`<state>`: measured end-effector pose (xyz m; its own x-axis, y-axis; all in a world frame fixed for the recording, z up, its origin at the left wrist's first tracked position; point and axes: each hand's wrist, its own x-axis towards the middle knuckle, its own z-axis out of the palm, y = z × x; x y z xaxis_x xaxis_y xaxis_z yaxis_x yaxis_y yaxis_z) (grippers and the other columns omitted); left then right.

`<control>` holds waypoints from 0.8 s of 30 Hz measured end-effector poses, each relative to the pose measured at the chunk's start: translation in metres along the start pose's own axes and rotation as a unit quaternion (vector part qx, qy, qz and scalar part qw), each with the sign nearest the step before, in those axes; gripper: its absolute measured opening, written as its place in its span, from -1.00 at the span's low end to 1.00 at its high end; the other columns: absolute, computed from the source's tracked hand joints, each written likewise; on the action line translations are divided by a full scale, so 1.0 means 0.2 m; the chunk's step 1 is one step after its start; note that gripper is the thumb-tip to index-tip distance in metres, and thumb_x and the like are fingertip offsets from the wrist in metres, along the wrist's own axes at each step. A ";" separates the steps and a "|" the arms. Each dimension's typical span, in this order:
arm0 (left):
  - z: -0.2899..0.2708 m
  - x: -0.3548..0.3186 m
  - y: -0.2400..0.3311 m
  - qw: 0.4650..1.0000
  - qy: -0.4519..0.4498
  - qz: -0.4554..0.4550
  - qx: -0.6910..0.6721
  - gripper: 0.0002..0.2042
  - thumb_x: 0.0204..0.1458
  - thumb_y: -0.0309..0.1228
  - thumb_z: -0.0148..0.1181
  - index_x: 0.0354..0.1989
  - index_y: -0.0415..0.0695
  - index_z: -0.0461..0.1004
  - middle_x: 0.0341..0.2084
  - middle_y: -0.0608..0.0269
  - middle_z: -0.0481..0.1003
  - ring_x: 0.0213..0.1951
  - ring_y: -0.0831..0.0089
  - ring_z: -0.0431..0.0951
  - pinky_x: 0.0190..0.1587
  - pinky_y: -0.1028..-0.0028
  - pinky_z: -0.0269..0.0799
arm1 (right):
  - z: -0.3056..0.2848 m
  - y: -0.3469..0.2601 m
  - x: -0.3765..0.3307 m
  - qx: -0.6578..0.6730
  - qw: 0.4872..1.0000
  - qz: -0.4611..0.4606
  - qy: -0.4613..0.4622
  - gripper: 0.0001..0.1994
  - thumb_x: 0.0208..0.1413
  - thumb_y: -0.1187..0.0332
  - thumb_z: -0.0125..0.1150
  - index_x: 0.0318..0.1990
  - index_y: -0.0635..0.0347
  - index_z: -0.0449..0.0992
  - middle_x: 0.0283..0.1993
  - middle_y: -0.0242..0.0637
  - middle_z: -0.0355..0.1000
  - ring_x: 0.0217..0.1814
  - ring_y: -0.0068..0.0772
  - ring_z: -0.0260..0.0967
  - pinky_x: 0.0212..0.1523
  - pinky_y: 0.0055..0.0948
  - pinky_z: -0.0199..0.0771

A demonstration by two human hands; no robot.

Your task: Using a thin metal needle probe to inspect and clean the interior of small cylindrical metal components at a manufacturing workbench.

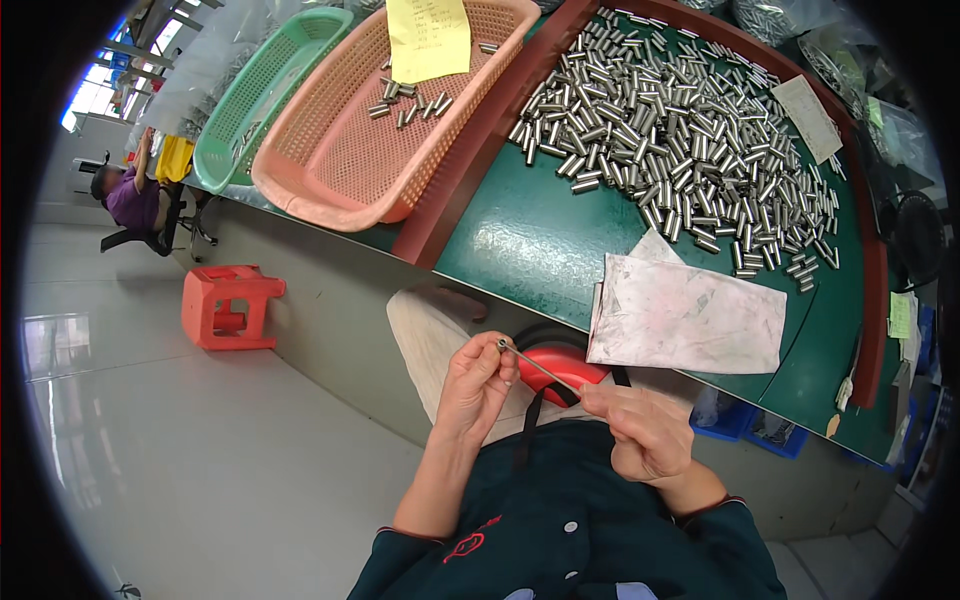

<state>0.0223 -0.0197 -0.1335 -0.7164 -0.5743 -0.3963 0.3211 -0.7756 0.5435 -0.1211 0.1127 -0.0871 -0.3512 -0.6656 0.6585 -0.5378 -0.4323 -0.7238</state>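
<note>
Two bare hands meet in the head view, above the lap and just off the near edge of the green table [530,235]. The left hand [475,388] pinches a small metal piece [502,345] between thumb and fingers; its round, silvery end faces up with a dark centre, and the rest is hidden by the grip. The right hand [645,430] grasps a thin rod [543,371], straight, slender and dull grey, which slants up leftward until its far end meets the piece; whether it enters the piece cannot be told. On the table lies a broad heap of short metal cylinders [670,130], smooth and shiny, pointing every way. Nearer the hands, a folded, stained pale cloth [690,315] rests at the edge. Left of a red-brown divider [480,140], a pink basket [345,165] holds several similar cylinders and a yellow note [428,38].
</note>
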 end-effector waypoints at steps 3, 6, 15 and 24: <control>0.02 0.00 0.00 1.000 0.001 0.009 0.001 -0.84 -0.01 -0.42 0.08 -0.30 -0.25 0.36 -0.52 0.31 0.37 -0.51 0.64 0.26 -0.45 0.69 0.20 | 0.01 0.01 -0.02 0.013 1.000 -0.008 0.013 -0.76 -0.14 0.57 0.18 -0.26 0.34 0.34 -0.32 -0.04 0.45 -0.30 -0.11 0.46 -0.37 -0.39 0.51; 0.02 -0.01 -0.02 0.999 0.015 -0.014 -0.039 -0.84 0.00 -0.43 0.06 -0.30 -0.24 0.36 -0.52 0.31 0.35 -0.51 0.64 0.26 -0.45 0.70 0.20 | 0.01 0.01 -0.03 0.022 0.999 -0.029 0.010 -0.73 -0.15 0.49 0.23 -0.26 0.33 0.35 -0.33 -0.06 0.45 -0.29 -0.11 0.45 -0.36 -0.38 0.51; 0.01 0.00 -0.06 0.992 0.008 -0.042 -0.120 -0.87 0.06 -0.42 -0.02 -0.30 -0.22 0.35 -0.53 0.32 0.35 -0.50 0.62 0.28 -0.43 0.67 0.23 | 0.01 0.01 -0.02 0.046 0.997 -0.060 -0.007 -0.71 -0.18 0.51 0.26 -0.26 0.33 0.34 -0.30 -0.05 0.44 -0.28 -0.12 0.45 -0.34 -0.37 0.51; 0.05 0.00 -0.02 0.989 -0.001 -0.034 -0.142 -0.86 0.07 -0.42 -0.04 -0.28 -0.23 0.32 -0.51 0.32 0.31 -0.50 0.63 0.25 -0.43 0.68 0.22 | 0.01 0.01 -0.03 0.003 1.000 -0.031 -0.003 -0.71 -0.22 0.72 0.07 -0.25 0.35 0.32 -0.29 -0.02 0.43 -0.23 -0.07 0.44 -0.32 -0.35 0.51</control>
<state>0.0153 -0.0135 -0.1282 -0.7434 -0.5178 -0.4233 0.4331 -0.8550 0.2852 -0.1177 0.1145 -0.0929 -0.3122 -0.6416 0.7007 -0.5535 -0.4766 -0.6830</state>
